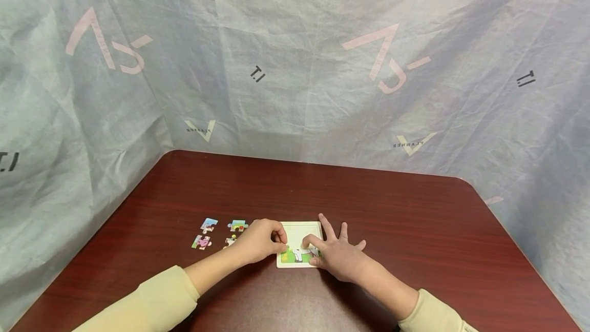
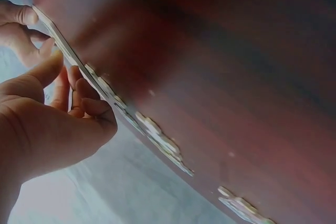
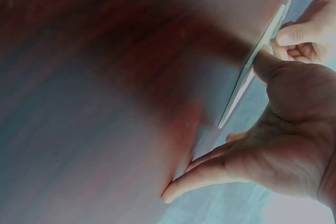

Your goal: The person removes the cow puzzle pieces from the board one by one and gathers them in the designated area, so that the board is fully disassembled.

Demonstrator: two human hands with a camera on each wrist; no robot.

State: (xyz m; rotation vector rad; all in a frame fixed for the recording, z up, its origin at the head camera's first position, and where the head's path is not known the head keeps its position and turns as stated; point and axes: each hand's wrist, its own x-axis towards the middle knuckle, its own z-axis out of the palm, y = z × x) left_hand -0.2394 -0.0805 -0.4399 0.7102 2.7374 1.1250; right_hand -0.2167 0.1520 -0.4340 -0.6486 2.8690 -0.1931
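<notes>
A small jigsaw puzzle tray [image 1: 299,228] with a pale rim lies on the table. Across its lower part is a green picture strip [image 1: 290,257] with a white animal; its upper part is bare and pale. At the tray's left side my left hand [image 1: 261,240] curls its fingers, thumb and forefinger pinching a puzzle piece [image 1: 288,248] mostly hidden by the fingertips. From the right, my right hand [image 1: 342,256] reaches over the tray, thumb and bent forefinger on the picture, other fingers spread past the right rim. In the right wrist view its thumb [image 3: 269,66] meets the tray's edge.
Several loose puzzle pieces lie left of the tray, among them a pink one [image 1: 202,242], a blue one [image 1: 209,224] and a green one [image 1: 237,226]. My left forearm partly covers another [image 1: 230,240]. Grey printed cloth [image 1: 295,65] hangs behind the dark red table [image 1: 392,204].
</notes>
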